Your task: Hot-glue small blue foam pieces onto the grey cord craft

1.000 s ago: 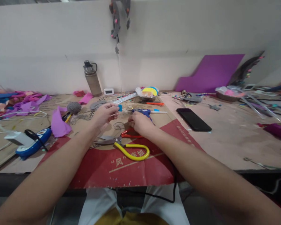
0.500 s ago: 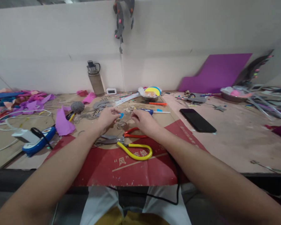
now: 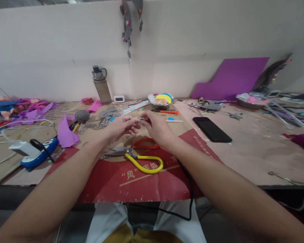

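My left hand (image 3: 123, 127) and my right hand (image 3: 155, 126) meet at the fingertips above the cardboard, each in a pinch. Whatever they pinch is too small to make out. A small blue piece (image 3: 112, 119) lies just beyond my left hand. Below the hands are scissors (image 3: 129, 152) with one red and one yellow handle, blades pointing left. Past my right hand a white stick (image 3: 174, 121) sticks out, with another blue piece (image 3: 170, 118) by it. Grey yarn strands (image 3: 91, 126) trail left of the hands from a grey ball (image 3: 82, 116).
A black phone (image 3: 212, 129) lies at right. A bottle (image 3: 101, 86), a small white clock (image 3: 119, 99) and a bowl (image 3: 160, 100) stand along the wall. Felt scraps (image 3: 32, 113), a white charger (image 3: 25, 148) and its cable are at left. Red printed cardboard (image 3: 142, 189) covers the front.
My hands have come together at the fingertips. The blue piece no longer shows at my left fingertips; a blue piece now shows beyond that hand. My right hand now hides the blue-bodied tool.
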`<state>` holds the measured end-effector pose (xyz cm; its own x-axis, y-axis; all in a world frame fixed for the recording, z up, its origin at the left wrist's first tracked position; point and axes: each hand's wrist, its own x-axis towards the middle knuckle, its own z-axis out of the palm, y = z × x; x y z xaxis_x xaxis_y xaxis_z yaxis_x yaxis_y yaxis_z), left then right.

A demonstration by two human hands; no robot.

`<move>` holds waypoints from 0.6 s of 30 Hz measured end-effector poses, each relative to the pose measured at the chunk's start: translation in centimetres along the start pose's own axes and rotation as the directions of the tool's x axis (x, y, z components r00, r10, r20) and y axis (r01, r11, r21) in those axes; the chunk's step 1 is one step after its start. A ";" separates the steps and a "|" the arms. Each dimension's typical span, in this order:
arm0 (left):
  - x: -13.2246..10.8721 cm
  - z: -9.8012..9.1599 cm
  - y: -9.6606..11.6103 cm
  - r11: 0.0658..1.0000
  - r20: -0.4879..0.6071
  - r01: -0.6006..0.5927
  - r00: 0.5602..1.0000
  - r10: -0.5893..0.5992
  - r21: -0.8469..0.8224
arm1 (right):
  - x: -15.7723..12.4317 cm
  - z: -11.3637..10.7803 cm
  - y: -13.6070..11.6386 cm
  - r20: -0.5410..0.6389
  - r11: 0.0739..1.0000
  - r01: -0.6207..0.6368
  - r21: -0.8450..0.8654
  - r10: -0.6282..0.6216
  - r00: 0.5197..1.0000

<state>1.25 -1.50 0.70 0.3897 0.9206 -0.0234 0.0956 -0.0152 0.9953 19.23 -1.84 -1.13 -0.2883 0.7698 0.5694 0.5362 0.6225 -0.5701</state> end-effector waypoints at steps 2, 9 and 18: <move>-0.2 0.3 0.1 1.000 0.010 0.001 1.000 -0.001 -0.015 | 0.0 -0.1 -0.2 0.000 0.999 -0.026 0.024 0.026 1.000; 0.0 0.6 -0.6 0.989 -0.095 -0.085 0.991 0.097 0.124 | 0.0 -0.1 -0.3 0.004 0.993 -0.067 0.097 0.067 0.998; 0.4 1.0 -1.2 0.977 -0.124 -0.148 0.978 0.167 0.153 | 0.2 -0.9 -0.6 -0.052 0.987 -0.145 0.064 0.149 0.988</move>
<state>2.19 -1.45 -0.58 0.2835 0.9463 0.1555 0.1762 -0.2108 0.9615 19.58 -2.18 -0.20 -0.1640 0.8455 0.5082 0.5204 0.5118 -0.6836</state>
